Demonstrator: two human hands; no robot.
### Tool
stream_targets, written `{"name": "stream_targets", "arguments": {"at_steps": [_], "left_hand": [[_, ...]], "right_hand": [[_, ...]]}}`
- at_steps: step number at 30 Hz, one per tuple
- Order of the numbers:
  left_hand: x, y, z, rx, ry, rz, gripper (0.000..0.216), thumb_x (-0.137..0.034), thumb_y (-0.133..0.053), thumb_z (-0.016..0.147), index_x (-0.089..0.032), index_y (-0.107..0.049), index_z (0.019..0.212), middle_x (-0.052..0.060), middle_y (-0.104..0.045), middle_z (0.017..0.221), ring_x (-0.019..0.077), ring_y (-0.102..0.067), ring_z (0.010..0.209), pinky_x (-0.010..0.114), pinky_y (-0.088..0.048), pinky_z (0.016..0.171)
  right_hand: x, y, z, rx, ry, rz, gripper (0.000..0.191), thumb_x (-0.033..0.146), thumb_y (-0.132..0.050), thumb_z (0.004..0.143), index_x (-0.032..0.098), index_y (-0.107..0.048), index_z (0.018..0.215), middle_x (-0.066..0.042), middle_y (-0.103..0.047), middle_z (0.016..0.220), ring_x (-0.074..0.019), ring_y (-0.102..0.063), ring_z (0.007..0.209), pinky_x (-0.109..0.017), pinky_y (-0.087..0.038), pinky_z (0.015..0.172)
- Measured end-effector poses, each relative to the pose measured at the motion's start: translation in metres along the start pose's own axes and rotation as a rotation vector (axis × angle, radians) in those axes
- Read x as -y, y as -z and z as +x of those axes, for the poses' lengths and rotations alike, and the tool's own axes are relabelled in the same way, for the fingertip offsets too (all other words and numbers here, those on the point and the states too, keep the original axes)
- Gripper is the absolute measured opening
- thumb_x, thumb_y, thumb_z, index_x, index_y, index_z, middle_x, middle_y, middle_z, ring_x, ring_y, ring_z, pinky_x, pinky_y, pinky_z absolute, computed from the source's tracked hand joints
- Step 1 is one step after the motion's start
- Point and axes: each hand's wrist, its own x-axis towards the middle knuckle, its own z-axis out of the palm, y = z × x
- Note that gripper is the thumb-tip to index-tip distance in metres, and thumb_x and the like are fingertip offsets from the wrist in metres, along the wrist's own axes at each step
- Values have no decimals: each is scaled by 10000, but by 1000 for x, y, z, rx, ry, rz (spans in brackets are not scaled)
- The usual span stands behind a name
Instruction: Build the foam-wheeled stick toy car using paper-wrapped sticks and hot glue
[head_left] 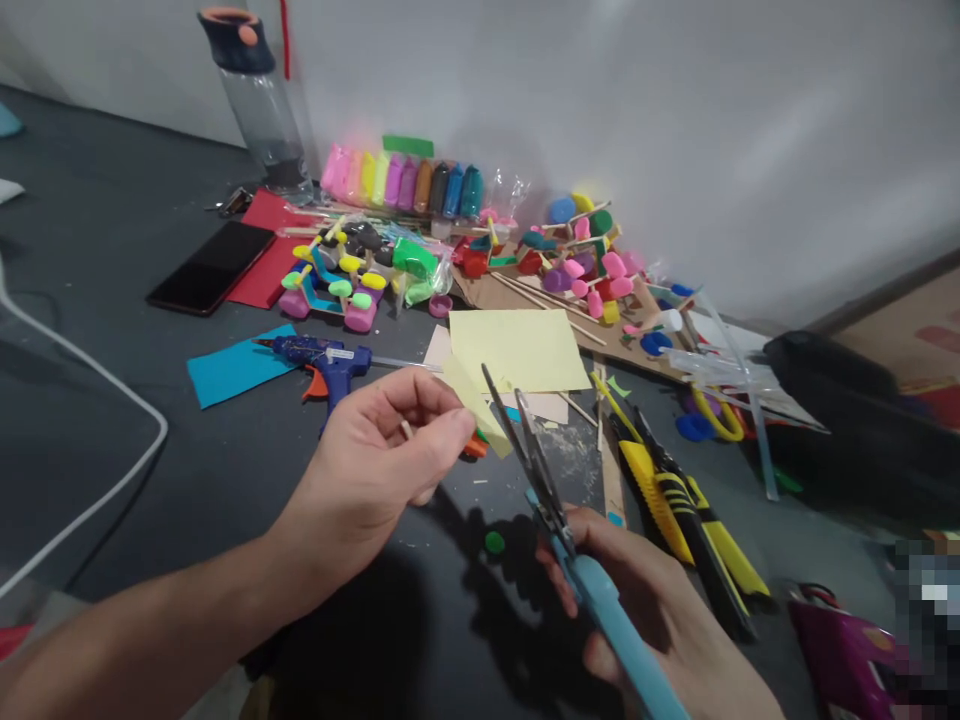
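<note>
My left hand point(390, 440) is closed in a pinch on a narrow pale yellow paper strip point(491, 425), which sticks out past the fingertips. A small orange piece point(475, 446) shows just behind the thumb; whether it is held too, I cannot tell. In my right hand point(645, 610) are scissors point(551, 505) with light blue handles. Their blades point up and away, slightly apart, with the tips close to the strip. Beyond them lies a larger pale yellow sheet point(517, 345). A blue glue gun point(330, 362) rests on its side left of it, on blue paper point(217, 380).
Clay packets point(405, 185) and a water bottle point(262, 110) stand at the wall. Small clay-wheeled models point(337, 290) sit at the back, near a phone point(214, 265). Yellow-black cutters point(690, 520) lie at right. A white cable point(97, 370) crosses the left.
</note>
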Motion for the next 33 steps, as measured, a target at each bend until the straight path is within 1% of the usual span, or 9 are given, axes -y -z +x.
{"name": "stream_targets", "arguments": {"at_steps": [3, 6, 10, 14, 17, 20, 24, 28, 33], "left_hand": [[0, 0, 0, -14, -3, 16, 194, -164, -798, 690, -190, -610, 652, -90, -425, 476, 23, -267, 384, 154, -195, 362], [-1, -1, -1, -24, -5, 20, 182, -131, -788, 659, -193, -619, 632, -96, -410, 458, 24, -266, 377, 161, -193, 358], [0, -2, -1, -46, -27, 22, 175, -100, -778, 626, -193, -631, 606, -104, -395, 433, 20, -252, 366, 173, -190, 359], [0, -2, 0, -41, -32, 60, 145, -105, -767, 634, -192, -653, 609, -99, -420, 438, 23, -279, 370, 181, -226, 377], [1, -1, 0, -38, -48, 82, 128, -113, -752, 643, -193, -659, 605, -93, -436, 445, 25, -285, 371, 188, -251, 390], [1, -1, 0, -33, -51, 94, 112, -130, -747, 647, -192, -663, 605, -82, -445, 455, 29, -286, 377, 190, -225, 381], [0, 1, 0, -35, -48, 118, 101, -135, -750, 642, -188, -671, 609, -69, -469, 474, 29, -298, 383, 186, -175, 360], [1, 3, 0, -16, -55, 122, 110, -133, -741, 670, -196, -677, 607, -77, -457, 466, 22, -292, 380, 175, -165, 352], [2, 3, 1, 4, -60, 119, 122, -124, -737, 698, -201, -689, 617, -78, -480, 479, 17, -290, 387, 164, -163, 354]], "right_hand": [[-2, 0, -2, -12, -43, -18, 400, 320, -845, 568, 285, -768, 958, -11, -702, 860, -230, -629, 804, -292, -525, 695], [-2, 0, -3, -22, -43, -20, 340, 372, -874, 569, 268, -767, 875, -26, -714, 875, -226, -632, 786, -291, -518, 666], [-3, 0, -1, 28, -47, -56, 325, 433, -873, 585, 244, -748, 818, -35, -694, 832, -209, -602, 711, -279, -488, 581], [-5, 1, 1, 63, -20, -80, 293, 388, -864, 593, 236, -745, 813, -23, -670, 819, -187, -577, 695, -262, -473, 579], [-6, 0, 1, 55, -50, -47, 280, 328, -855, 594, 237, -749, 837, -9, -651, 797, -171, -555, 686, -235, -440, 550], [-4, -1, 0, 21, -47, -49, 261, 337, -840, 600, 236, -745, 822, -25, -665, 838, -180, -555, 702, -243, -447, 557], [-6, 3, 2, 75, -4, -111, 255, 385, -841, 634, 237, -725, 806, -19, -656, 807, -179, -550, 688, -248, -450, 564], [-11, 7, 5, 118, -1, -105, 354, 474, -854, 644, 232, -725, 868, -16, -642, 807, -170, -530, 681, -242, -440, 558], [-11, 7, 5, 146, 10, -90, 334, 465, -857, 649, 226, -711, 833, -18, -638, 811, -162, -516, 678, -236, -428, 548]]}}
